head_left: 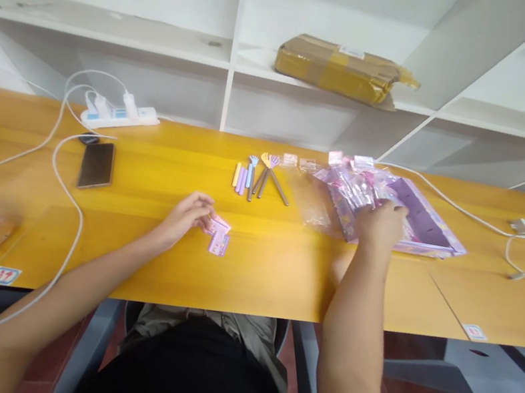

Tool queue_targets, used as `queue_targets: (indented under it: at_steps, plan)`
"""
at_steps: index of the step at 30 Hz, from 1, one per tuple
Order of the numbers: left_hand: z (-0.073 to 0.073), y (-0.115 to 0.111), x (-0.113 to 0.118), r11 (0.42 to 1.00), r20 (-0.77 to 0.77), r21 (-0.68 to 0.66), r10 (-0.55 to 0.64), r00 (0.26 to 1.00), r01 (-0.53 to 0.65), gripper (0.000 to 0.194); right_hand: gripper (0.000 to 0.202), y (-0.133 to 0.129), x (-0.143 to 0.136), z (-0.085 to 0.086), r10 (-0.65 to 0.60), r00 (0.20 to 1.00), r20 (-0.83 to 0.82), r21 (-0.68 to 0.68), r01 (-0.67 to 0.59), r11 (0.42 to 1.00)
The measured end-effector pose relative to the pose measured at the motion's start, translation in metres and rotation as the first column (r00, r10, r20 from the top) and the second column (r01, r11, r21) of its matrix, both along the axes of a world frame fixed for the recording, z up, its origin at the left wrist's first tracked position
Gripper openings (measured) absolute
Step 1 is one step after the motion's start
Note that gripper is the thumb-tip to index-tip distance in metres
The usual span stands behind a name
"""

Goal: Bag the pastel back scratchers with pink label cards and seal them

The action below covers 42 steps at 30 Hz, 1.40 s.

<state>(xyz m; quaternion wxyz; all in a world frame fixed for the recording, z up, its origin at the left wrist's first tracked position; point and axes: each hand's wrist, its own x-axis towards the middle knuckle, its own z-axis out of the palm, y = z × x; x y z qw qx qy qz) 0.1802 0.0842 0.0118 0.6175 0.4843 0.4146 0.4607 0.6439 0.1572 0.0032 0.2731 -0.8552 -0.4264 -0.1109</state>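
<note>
"Findings, left side?"

"Dark rectangular phone [96,165], flat on the yellow wooden table [247,285]. White flexible cable [80,225] hangs past the front edge and crosses the left forearm; I rate it a snag risk, so that elbow should travel little."

"Fingers of the left hand [186,220]?"

"Bent, tips at the small pink-and-purple printed cards [218,245]. Whether they pinch or merely touch, I cannot tell. Light pressure should avoid creasing or sliding them."

"Centre?"

"Slim pastel sticks [243,182] beside metal-handled tools with hand-shaped heads [263,183], both behind the cards. Widest lane: in front of the tools, between cards and right forearm."

"Right side?"

"Transparent plastic packets [352,189] overlap the purple patterned cardboard box [428,220]. The right hand [384,223] is among them, its fingertips hidden; closure cannot be told. Best practice: part one packet from its neighbours, then raise it above the box walls, as sleeves may catch there."
</note>
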Motion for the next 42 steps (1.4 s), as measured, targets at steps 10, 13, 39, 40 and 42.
queue_targets:
  at_steps: [10,13,39,40,42]
  plan:
    - [-0.013,0.008,-0.005,0.988,-0.363,0.146,0.004,0.932,0.053,0.023,0.034,0.013,-0.082,0.011,0.565,0.817,0.119,0.131,-0.577,0.806]
    - [-0.016,0.003,-0.001,0.969,-0.550,0.191,-0.025,0.835,0.156,0.023,0.037,0.013,-0.119,0.003,0.785,0.617,0.057,-0.079,-0.781,0.620]
    - [0.019,0.162,0.038,0.961,-0.977,0.199,0.178,0.118,0.192,0.016,0.053,0.025,-0.147,-0.013,0.704,0.610,-0.363,0.233,-0.672,0.703]
    - [0.022,0.153,0.035,0.962,-0.982,0.178,0.159,0.105,0.209,0.011,0.054,0.027,-0.149,-0.016,0.724,0.566,-0.394,0.351,-0.636,0.687]
    - [0.027,0.128,0.026,0.956,-0.986,0.152,0.130,0.103,0.250,0.017,0.055,0.030,-0.154,-0.020,0.775,0.414,-0.478,0.558,-0.538,0.632]
